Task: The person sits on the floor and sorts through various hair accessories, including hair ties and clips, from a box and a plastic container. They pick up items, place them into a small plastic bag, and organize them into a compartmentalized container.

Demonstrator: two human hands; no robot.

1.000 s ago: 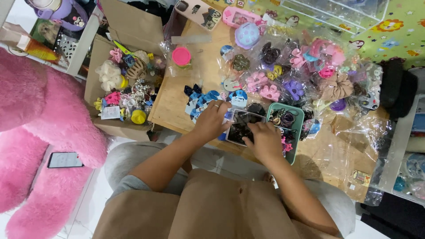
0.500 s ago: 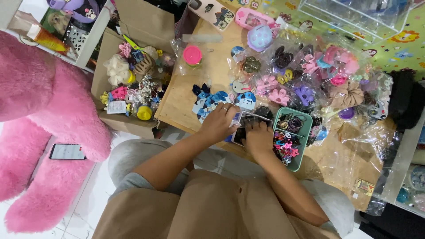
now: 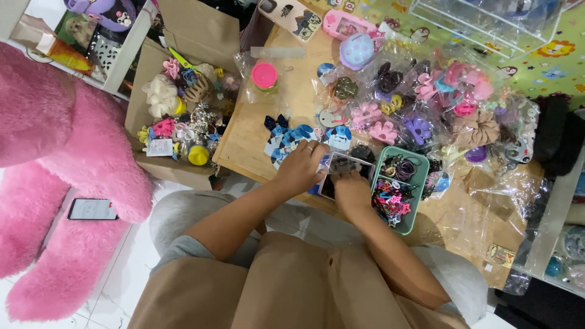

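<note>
Far left I see a big pink plush toy (image 3: 55, 183) sprawled on the white floor, with a dark phone (image 3: 91, 209) lying flat beside its leg, apparently just set out of the way. Next comes an open cardboard box (image 3: 159, 169) pushed up against the left edge of the wooden table (image 3: 244, 143), heaped with hair ornaments, so its contents sit within reach of the table. On the table's far side stands a small pot with a pink lid (image 3: 264, 75), upright and apart from the rest.

Near the middle, a bunch of blue bow clips (image 3: 286, 137) lies on the wood, just left of my left hand (image 3: 300, 169). That hand is curled over the left end of a small clear plastic packet (image 3: 341, 170), fingers bent and pressing on it, pinning it to the table near the front edge. My right hand (image 3: 352, 190) comes at the same packet from the near side, fingers closed down on its near edge; both hands hold the packet, though I cannot tell what is inside beyond something dark. The two hands nearly touch.

Just to the right, against the packet, sits a green divided tray (image 3: 420, 183): dark hair ties in its far compartment, small colourful clips in the near one, sorted by kind. Beyond and rightward, clear bags of flower clips (image 3: 381, 125) and a brown scrunchie (image 3: 475, 129) crowd the table, with loose cellophane (image 3: 481, 207) spread at the right end.
</note>
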